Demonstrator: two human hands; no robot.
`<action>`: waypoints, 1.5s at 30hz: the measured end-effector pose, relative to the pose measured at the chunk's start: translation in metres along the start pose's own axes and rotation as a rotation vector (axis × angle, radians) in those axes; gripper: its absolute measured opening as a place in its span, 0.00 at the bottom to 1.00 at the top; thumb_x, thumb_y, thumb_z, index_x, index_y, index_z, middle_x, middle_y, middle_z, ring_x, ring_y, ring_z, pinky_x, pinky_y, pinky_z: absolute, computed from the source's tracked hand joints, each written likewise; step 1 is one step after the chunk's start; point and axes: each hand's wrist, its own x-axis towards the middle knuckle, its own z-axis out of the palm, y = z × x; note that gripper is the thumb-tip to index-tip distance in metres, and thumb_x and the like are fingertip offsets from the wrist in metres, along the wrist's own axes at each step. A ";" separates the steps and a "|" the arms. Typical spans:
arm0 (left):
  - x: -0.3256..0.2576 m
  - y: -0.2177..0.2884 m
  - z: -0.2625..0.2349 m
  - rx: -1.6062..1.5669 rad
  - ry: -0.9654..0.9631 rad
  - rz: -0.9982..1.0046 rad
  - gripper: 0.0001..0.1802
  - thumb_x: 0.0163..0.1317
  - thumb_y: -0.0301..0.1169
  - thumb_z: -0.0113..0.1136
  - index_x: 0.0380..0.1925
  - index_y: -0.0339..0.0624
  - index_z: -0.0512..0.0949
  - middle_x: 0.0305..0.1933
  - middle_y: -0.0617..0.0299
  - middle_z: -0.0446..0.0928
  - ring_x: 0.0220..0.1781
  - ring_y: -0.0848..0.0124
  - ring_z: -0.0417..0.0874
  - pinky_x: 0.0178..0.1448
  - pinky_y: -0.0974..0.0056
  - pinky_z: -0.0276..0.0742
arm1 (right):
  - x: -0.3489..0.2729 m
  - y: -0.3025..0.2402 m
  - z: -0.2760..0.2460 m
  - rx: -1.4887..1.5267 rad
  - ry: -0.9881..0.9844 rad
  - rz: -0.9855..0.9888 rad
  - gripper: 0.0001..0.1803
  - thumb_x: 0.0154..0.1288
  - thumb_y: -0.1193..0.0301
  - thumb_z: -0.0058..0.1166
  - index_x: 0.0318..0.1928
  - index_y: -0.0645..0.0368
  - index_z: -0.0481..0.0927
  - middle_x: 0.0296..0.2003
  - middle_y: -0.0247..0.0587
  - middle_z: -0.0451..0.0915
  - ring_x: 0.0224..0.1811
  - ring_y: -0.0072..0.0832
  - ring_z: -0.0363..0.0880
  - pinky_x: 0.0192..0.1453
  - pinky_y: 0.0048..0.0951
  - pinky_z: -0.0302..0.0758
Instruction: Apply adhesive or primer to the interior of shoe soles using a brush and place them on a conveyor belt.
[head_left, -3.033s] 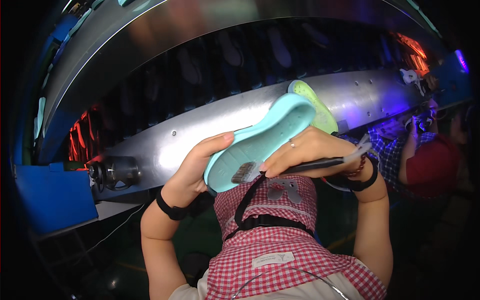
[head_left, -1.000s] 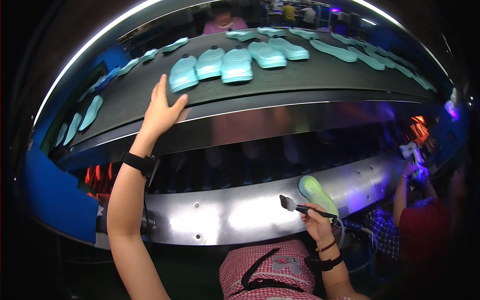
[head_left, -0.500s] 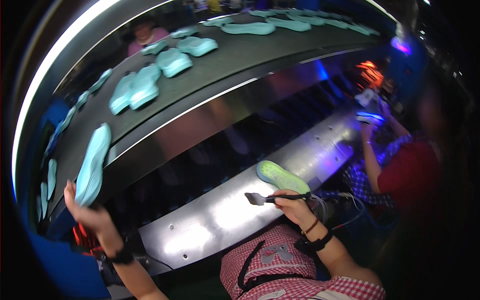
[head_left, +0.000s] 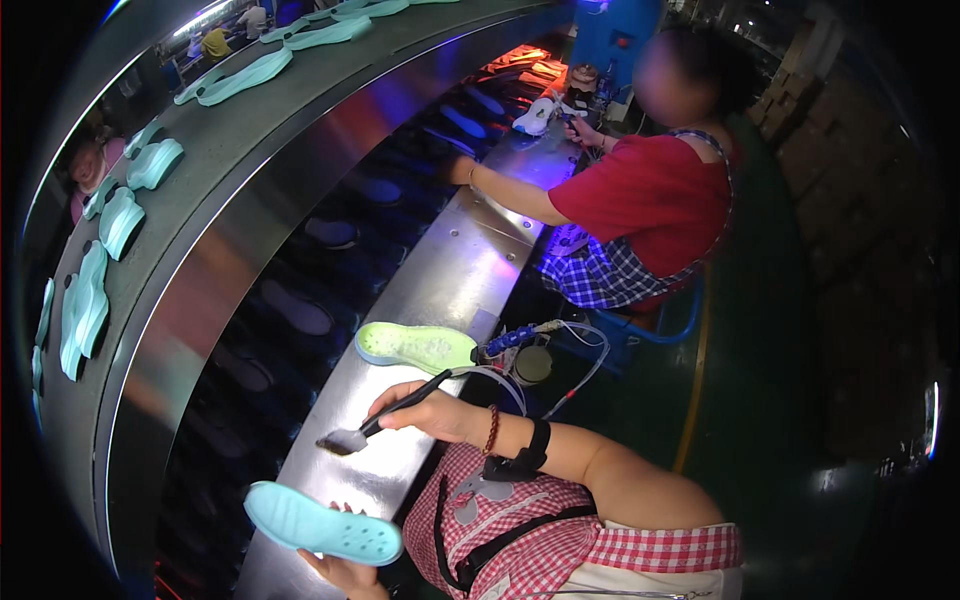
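My left hand (head_left: pixel 345 570) holds a light blue shoe sole (head_left: pixel 320 524) from below, low over the metal ledge (head_left: pixel 450 280). My right hand (head_left: pixel 430 412) grips a black brush (head_left: pixel 385 418) with its bristles pointing left, just above the sole and above the ledge. A hose runs from the brush handle to the right. A green sole (head_left: pixel 418 347) lies flat on the ledge beyond my right hand.
A curved upper conveyor (head_left: pixel 210 140) carries several light blue soles (head_left: pixel 125 215). A dark lower belt (head_left: pixel 300 310) carries dim soles. A person in a red top (head_left: pixel 650 195) works at the ledge further along. A small round pot (head_left: pixel 533 364) sits by the ledge edge.
My left hand came down from the upper conveyor with a blue sole and now holds it near my lap. The view swung right, and the brush stays in my right hand.
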 end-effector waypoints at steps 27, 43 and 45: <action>0.043 -0.018 0.074 -0.225 0.032 -0.082 0.45 0.54 0.69 0.22 0.60 0.46 0.57 0.55 0.49 0.66 0.51 0.51 0.72 0.53 0.47 0.69 | 0.008 0.007 0.049 -0.232 -0.159 0.058 0.12 0.54 0.79 0.53 0.40 0.69 0.77 0.37 0.44 0.80 0.37 0.23 0.77 0.45 0.23 0.73; 0.051 -0.030 0.058 -0.112 0.263 0.085 0.38 0.58 0.64 0.25 0.56 0.48 0.61 0.56 0.59 0.65 0.57 0.62 0.66 0.61 0.57 0.61 | 0.018 0.013 0.093 -1.042 -0.387 -0.482 0.12 0.49 0.77 0.57 0.37 0.62 0.80 0.35 0.46 0.80 0.37 0.34 0.80 0.43 0.27 0.75; 0.050 -0.015 0.047 -0.096 0.242 0.153 0.37 0.59 0.63 0.25 0.55 0.47 0.62 0.52 0.58 0.67 0.53 0.62 0.69 0.58 0.57 0.65 | 0.006 0.002 0.083 -1.057 -0.526 -0.319 0.11 0.48 0.76 0.58 0.36 0.62 0.80 0.33 0.46 0.81 0.35 0.34 0.81 0.40 0.26 0.76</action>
